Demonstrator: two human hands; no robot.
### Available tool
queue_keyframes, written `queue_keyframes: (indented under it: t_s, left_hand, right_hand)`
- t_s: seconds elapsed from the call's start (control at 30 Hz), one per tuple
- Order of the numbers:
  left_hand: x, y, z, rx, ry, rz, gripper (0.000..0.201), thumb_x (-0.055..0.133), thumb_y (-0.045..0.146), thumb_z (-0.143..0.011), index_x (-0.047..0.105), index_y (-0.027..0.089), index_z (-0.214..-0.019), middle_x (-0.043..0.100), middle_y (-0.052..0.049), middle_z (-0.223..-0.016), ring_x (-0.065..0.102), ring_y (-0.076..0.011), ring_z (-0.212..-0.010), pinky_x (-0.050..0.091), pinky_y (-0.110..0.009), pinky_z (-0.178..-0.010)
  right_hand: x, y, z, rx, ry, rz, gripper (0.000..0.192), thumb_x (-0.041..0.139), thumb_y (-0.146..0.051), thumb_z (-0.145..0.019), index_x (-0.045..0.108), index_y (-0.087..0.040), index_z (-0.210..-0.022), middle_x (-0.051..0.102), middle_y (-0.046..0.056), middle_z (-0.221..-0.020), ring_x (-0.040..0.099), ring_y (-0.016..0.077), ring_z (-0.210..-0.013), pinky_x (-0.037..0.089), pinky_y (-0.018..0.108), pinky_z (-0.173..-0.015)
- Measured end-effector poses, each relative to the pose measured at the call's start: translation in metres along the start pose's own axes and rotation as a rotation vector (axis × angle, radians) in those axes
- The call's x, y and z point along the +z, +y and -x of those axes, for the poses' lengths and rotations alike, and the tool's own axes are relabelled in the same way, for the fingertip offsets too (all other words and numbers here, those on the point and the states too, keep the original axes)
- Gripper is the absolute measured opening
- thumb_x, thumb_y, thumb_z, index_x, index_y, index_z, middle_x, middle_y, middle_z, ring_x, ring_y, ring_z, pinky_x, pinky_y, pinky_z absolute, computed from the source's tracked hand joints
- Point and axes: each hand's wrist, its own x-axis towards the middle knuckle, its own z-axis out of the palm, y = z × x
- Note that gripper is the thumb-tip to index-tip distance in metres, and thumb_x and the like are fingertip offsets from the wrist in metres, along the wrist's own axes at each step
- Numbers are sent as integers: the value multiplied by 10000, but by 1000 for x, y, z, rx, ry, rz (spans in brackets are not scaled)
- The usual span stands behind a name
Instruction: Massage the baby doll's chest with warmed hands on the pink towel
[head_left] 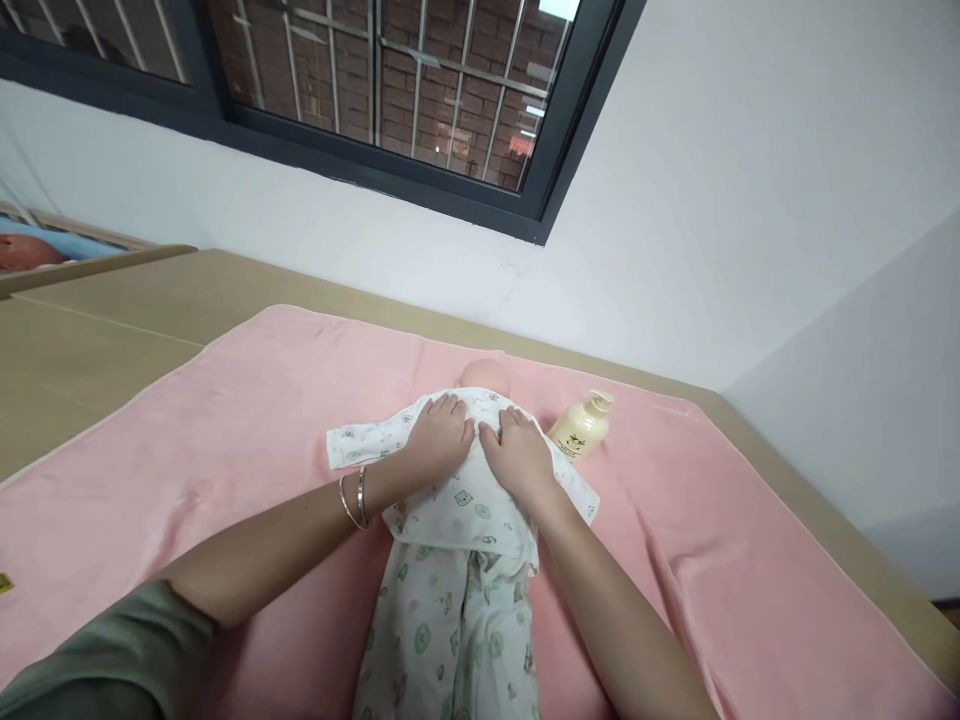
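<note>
The doll (484,375) lies on its back in the middle of a pink towel (225,420), dressed in a white printed garment (450,580). The left hand (442,435) and right hand (519,455) rest flat on its chest, side by side, fingers spread and gripping nothing. A cream pump bottle (581,428) lies just beside the right hand

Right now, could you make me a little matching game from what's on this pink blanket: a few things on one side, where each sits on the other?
Things:
1. left hand
2. right hand
3. lotion bottle
4. doll's head

Places:
A. lying on the pink blanket, right of the doll
B. on the doll's chest, wrist wearing bangles
C. poking out above the printed shirt
D. on the doll's chest, nearer the bottle

Pairs: 1-B, 2-D, 3-A, 4-C
</note>
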Motion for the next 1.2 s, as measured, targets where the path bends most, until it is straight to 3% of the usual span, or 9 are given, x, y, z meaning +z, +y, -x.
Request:
queue_keyframes:
  t_s: [0.27, 0.4, 0.53, 0.67, 0.87, 1.07, 1.2]
  left_hand:
    - [-4, 31, 27, 73, 39, -251, 420, 441, 166, -917, 563, -39, -1264, 580, -287, -1325, 543, -372, -1248, 410, -484, -1036]
    - [-3, 22, 20, 91, 41, -99, 405, 380, 226, -964, 595, 4, -1226, 621, -242, -1278, 552, -324, -1253, 402, -444, -1081]
    - [-1, -1, -3, 35, -5, 93, 429, 304, 270, -1003, 585, 62, -1251, 616, -195, -1333, 541, -279, -1283, 401, -434, -1105]
    - [3, -11, -15, 19, -62, 181, 398, 295, 271, -998, 640, 116, -1119, 679, -151, -1219, 583, -261, -1207, 421, -438, -1083]
    - [6, -7, -10, 9, -40, 147, 389, 306, 275, -993, 622, 100, -1137, 661, -171, -1229, 558, -280, -1227, 409, -466, -1087]
    - [1, 1, 4, 47, -19, 48, 420, 298, 251, -998, 567, 50, -1249, 612, -225, -1290, 525, -313, -1285, 417, -508, -1070]
    - [-8, 12, 19, 101, -75, 24, 403, 370, 259, -976, 576, 58, -1259, 580, -262, -1338, 477, -350, -1350, 392, -568, -1083]
  right_hand:
    - [1, 15, -10, -83, -4, -84, 429, 437, -385, -993, 600, -99, -1268, 592, 168, -1363, 514, 265, -1294, 346, 350, -1099]
    - [1, 16, -10, -106, 3, -62, 448, 399, -384, -1014, 571, -97, -1311, 582, 153, -1386, 506, 252, -1306, 341, 336, -1106]
    - [-5, -5, 8, -28, 1, 141, 472, 327, -358, -1028, 624, -44, -1218, 622, 225, -1298, 545, 316, -1254, 327, 422, -1106]
    - [-16, -24, 29, -8, -45, 271, 464, 347, -354, -1016, 650, -31, -1154, 643, 256, -1238, 584, 347, -1188, 302, 469, -1110]
    - [-20, -18, 23, -1, -76, 201, 473, 346, -383, -1016, 655, -49, -1145, 697, 222, -1094, 608, 326, -1122, 348, 418, -1037]
    - [-18, -4, 10, -42, -55, 126, 463, 375, -417, -1005, 665, -76, -1122, 701, 185, -1078, 592, 313, -1105, 364, 369, -986]
    - [-17, 7, 3, -64, -62, 80, 468, 369, -465, -1007, 676, -119, -1078, 706, 163, -1062, 589, 298, -1093, 374, 357, -954]
